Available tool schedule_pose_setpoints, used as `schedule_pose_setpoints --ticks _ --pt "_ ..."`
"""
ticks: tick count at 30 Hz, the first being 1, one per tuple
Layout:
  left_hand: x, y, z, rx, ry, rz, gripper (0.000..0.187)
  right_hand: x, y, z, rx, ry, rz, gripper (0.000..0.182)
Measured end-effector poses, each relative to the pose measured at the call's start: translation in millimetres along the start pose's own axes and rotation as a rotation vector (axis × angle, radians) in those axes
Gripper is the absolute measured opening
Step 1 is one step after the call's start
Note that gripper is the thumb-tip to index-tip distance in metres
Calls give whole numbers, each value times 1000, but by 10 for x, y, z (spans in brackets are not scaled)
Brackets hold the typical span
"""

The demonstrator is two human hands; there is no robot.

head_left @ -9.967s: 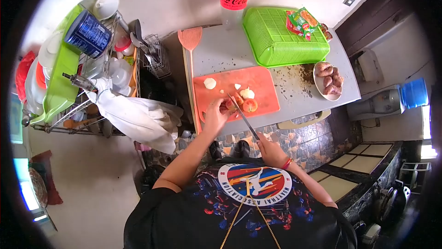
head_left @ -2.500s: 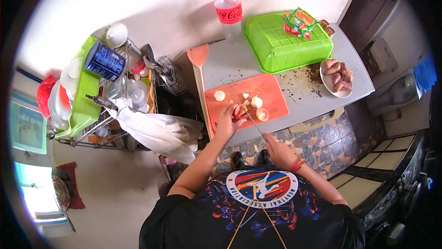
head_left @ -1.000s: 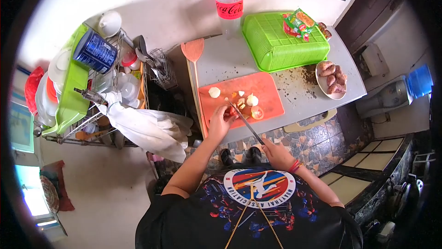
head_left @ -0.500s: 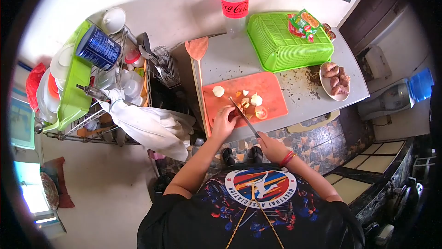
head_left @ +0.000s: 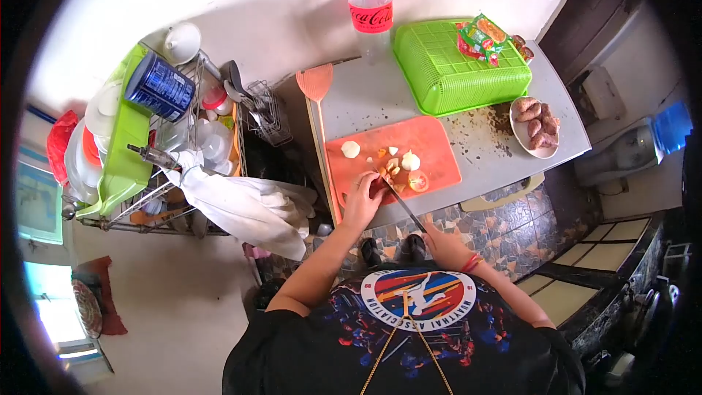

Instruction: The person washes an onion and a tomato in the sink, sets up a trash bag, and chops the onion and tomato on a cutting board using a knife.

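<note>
My right hand (head_left: 444, 247) grips a knife (head_left: 406, 208) by its handle, just off the near edge of the orange cutting board (head_left: 439, 143). The blade slants up and left to the fingers of my left hand (head_left: 363, 201). Those fingers are bent together over the board around a small reddish piece, mostly hidden. Close to the blade lie a cut tomato (head_left: 418, 181), small pale and orange pieces (head_left: 393, 165), and a white garlic-like bulb (head_left: 411, 161). A round white piece (head_left: 350, 149) sits at the board's upper left.
An orange fly swatter (head_left: 315, 84) lies along the table's left edge. Behind the board are a Coca-Cola bottle (head_left: 371, 19) and an upturned green basket (head_left: 461, 66) with packets on top. A plate of brownish-pink pieces (head_left: 536, 128) stands right. The crowded dish rack (head_left: 157, 132) is left.
My right hand and the knife have drawn back slightly toward my body, with the blade tip now nearer my left fingers. The whole view has shifted a little.
</note>
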State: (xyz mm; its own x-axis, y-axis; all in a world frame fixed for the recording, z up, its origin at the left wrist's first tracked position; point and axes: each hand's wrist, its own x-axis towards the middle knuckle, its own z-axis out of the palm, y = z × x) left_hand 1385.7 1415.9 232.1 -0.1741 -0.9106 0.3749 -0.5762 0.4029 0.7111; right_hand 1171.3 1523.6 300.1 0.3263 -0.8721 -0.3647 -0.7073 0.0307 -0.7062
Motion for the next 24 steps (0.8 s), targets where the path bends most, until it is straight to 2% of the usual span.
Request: schedule_pose_setpoints --ticks 2,6,12,13,14,15,17,20,21,24 --pt "-12 5 23 -36 -1 -15 41 -30 -76 -14 -5 -13 59 31" --pt "74 19 -26 46 10 89 39 266 20 60 32 74 -22 31" --pt "169 -77 33 -35 -64 63 39 -177 -192 -420 94 94 28 31" --pt "194 -96 16 48 -42 212 41 -241 -265 -519 130 141 32 31" --pt "236 6 -54 98 -36 233 42 -276 -293 -570 166 189 37 30" --pt "270 120 -124 147 -30 256 43 -288 -186 -559 110 315 -71 30" --pt "373 284 -153 211 -42 316 45 -364 -158 -667 175 328 -44 28" --pt "484 619 -21 206 -190 395 50 -532 -318 -901 251 267 77 29" --pt "501 751 -15 296 -343 360 54 -584 -336 -953 299 238 110 30" --pt "505 660 218 402 -506 470 56 -685 -196 -998 429 205 161 30"
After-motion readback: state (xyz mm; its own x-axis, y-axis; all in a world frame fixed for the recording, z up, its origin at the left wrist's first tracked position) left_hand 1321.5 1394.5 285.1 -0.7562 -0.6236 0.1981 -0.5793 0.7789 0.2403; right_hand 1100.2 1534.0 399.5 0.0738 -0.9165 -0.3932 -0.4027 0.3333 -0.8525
